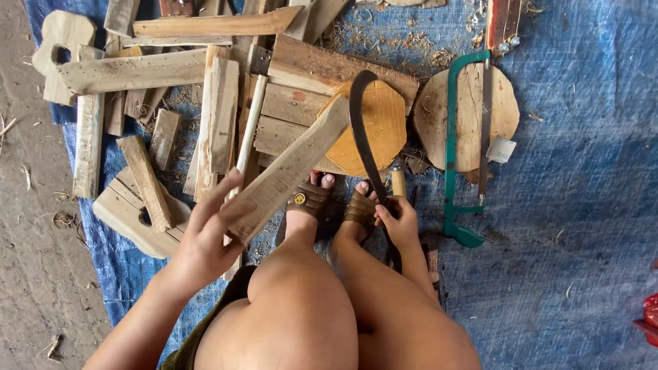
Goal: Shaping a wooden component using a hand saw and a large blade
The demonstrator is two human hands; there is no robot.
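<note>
Two knees, one plank, one blade

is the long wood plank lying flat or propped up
Propped up: the left hand holds the long pale wooden plank slanted across the round yellow wooden block.

a blue tarp covers the ground. left of the tarp lies bare grey dirt floor. wood shavings litter the tarp's top edge. daylight is even and soft.
</note>
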